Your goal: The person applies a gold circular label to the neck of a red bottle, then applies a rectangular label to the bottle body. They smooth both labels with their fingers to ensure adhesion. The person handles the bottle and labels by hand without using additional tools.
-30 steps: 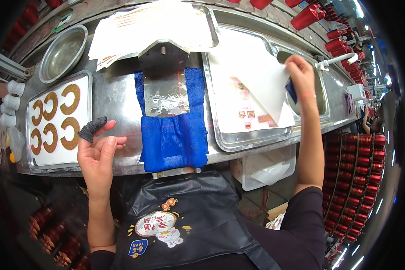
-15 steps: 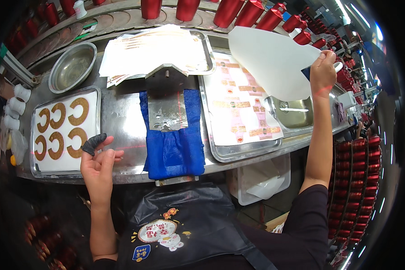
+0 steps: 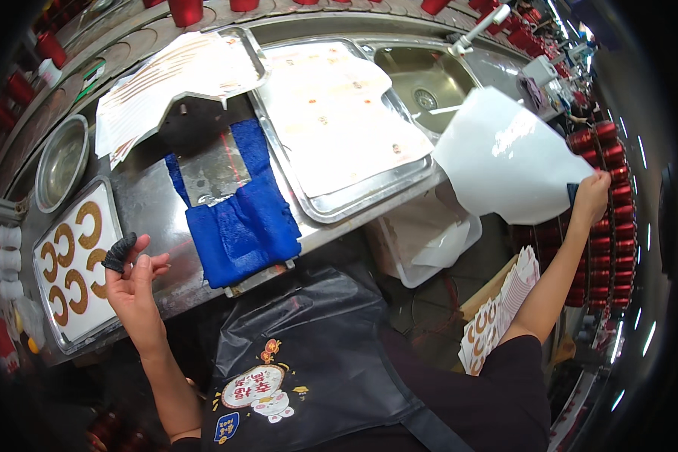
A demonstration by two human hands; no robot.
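Observation:
Out to the right, my right hand [image 3: 594, 197] pinches the edge of a limp white sheet [image 3: 505, 154]; a small dark blue flat piece [image 3: 572, 194] shows beside its fingers. My left hand [image 3: 137, 297] is raised with fingers apart and slightly bent, holding nothing. A black ribbed cover [image 3: 119, 253] sits on one of its fingers. Near that hand lies a metal tray [image 3: 110, 197] with a white sheet of gold C-shaped decals [image 3: 75, 292]. Between my hands, a wet blue cloth [image 3: 245, 233] drapes over a metal stand. Right of it, another tray [image 3: 325, 211] bears a pale printed decal sheet [image 3: 346, 143].
A fanned paper stack [image 3: 154, 87] lies on a tray at the back, left of a sink [image 3: 410, 66] with a white tap [image 3: 481, 32]. A metal bowl [image 3: 62, 162] stands far left. Below the bench edge are a clear bin [image 3: 414, 277] and more C-decal sheets [image 3: 497, 313].
My right hand has carried the white sheet right and down, away from above the printed decal tray and past the bench edge. The view has turned right; my left hand stays raised.

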